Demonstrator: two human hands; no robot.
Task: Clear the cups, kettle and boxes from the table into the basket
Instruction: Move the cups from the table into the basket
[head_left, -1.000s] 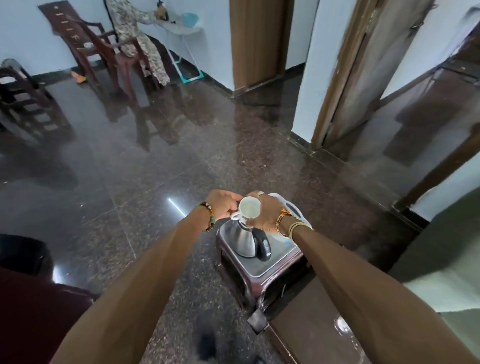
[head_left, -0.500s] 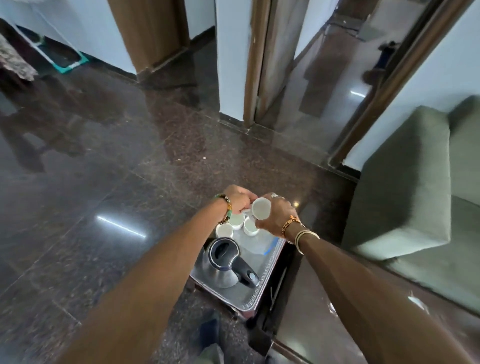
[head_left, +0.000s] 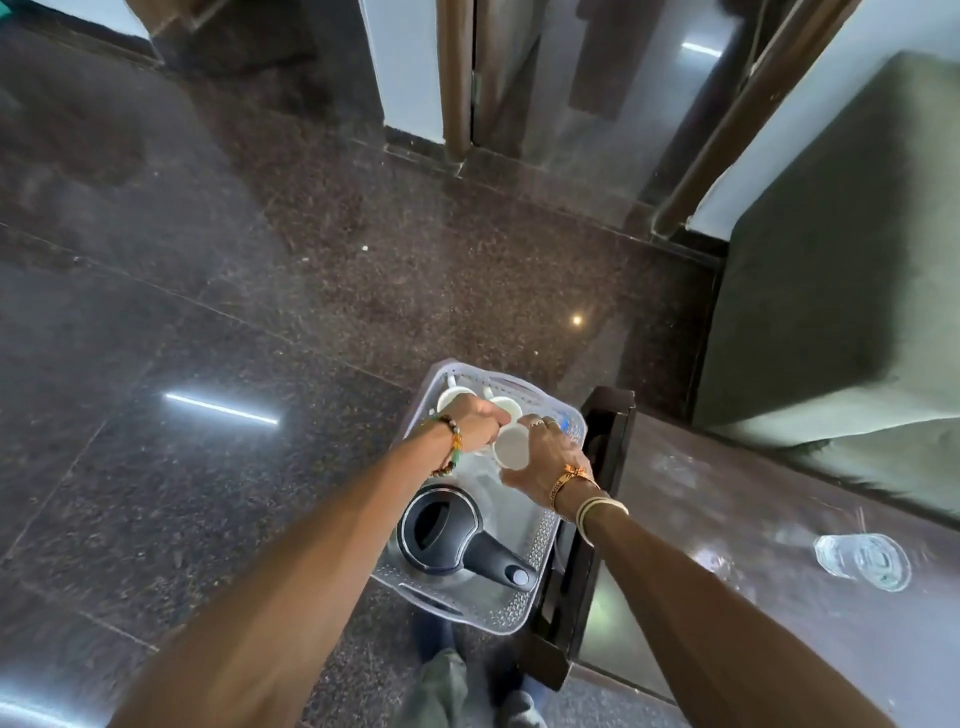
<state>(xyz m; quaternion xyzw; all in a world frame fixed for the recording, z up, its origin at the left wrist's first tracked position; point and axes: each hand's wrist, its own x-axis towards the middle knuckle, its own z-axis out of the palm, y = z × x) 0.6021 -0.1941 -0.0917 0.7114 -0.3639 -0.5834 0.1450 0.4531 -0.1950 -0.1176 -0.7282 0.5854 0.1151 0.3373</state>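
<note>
- Seen from a head-worn camera looking steeply down, two bare forearms reach forward over a clear plastic basket (head_left: 540, 540) with a patterned rim.
- The basket stands just beside the left end of a dark brown desk (head_left: 753, 519), over a dark polished granite floor (head_left: 208, 312).
- A kettle (head_left: 441, 530) with a steel body, black lid and black handle stands in the near part of the basket, its handle pointing toward the desk.
- Two white cups (head_left: 453, 399) sit upright side by side at the far end of the basket, their handles toward the far rim.
- The right hand (head_left: 545, 462) holds a third white cup (head_left: 511, 445) tilted on its side, its open mouth facing the camera, above the middle of the basket; its fingers are curled around the cup.
- The left hand (head_left: 480, 423), with a beaded bracelet at the wrist, is closed into a loose fist right next to that cup; whether it grips a cup handle or anything else cannot be made out.
- Gold and pale bangles circle the right wrist, and rings show on its fingers.
- A clear drinking glass (head_left: 862, 561) stands on the desk, well apart from the basket toward the right.
- A grey-green sofa (head_left: 841, 291) fills the right side behind the desk.
- Brown door frames and white walls line the top of the view.
</note>
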